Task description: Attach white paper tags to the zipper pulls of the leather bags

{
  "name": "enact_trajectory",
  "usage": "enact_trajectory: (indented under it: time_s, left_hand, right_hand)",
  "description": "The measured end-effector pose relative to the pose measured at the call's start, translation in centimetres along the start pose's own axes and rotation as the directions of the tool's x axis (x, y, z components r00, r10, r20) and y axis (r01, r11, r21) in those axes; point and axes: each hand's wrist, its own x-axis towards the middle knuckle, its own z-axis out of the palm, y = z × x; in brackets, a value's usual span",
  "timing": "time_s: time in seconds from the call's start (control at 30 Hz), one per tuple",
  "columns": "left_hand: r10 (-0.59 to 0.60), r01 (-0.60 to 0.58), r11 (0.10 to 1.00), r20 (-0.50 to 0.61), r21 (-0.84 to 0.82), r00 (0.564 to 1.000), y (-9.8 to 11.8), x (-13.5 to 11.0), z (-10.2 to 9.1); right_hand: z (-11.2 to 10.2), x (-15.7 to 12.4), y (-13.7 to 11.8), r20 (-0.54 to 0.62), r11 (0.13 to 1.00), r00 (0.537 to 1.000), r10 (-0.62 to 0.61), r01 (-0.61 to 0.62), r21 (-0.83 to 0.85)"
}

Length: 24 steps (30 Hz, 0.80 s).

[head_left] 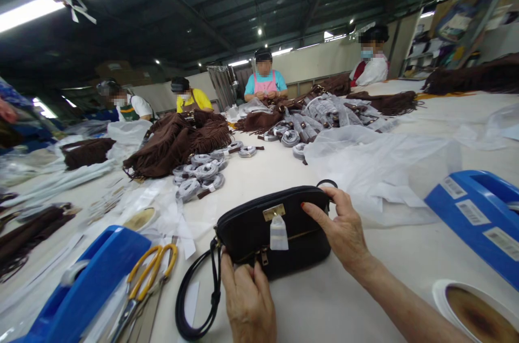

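Observation:
A small black handbag (243, 219) stands tilted on the white table in front of me, its zip side facing me. A gold plate sits near its top middle, and a white wrapped tag (279, 234) hangs from it. My left hand (248, 297) grips the lower left edge by the zip pull, fingers closed on the bag. At the right end, my right hand (344, 227) holds the bag with the thumb on the front and the fingers behind, partly hidden. A black wrist strap (182, 300) loops down from the bag's left side.
Yellow-handled scissors (141, 283) lie left, beside a blue tape dispenser (97, 278). Another blue dispenser (478, 219) and a round tub (440, 291) stand right. Beyond are brown fringed bags (182, 140), wrapped strap coils (206, 171) and white tissue sheets (377, 162). Several co-workers sit across the table.

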Motion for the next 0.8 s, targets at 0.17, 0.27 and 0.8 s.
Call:
enact_trajectory:
  time_s: [0.17,0.27,0.8]
  left_hand:
    - [0.023,-0.010,0.991,0.096,-0.137,0.995,-1.3,0.2,-0.9]
    - [0.051,-0.022,0.983,0.157,-0.180,0.986,-2.4,0.5,-1.7]
    - [0.164,-0.119,0.933,0.106,-0.340,0.981,-5.1,0.5,-1.6]
  right_hand:
    - [0.1,0.1,0.0,0.008,0.997,0.998,0.061,-0.061,0.040]
    - [0.3,0.1,0.0,0.010,0.994,0.995,0.096,-0.096,0.059]
    - [-0.4,-8.4,-1.9,0.322,0.896,0.885,-0.335,0.405,-0.181]
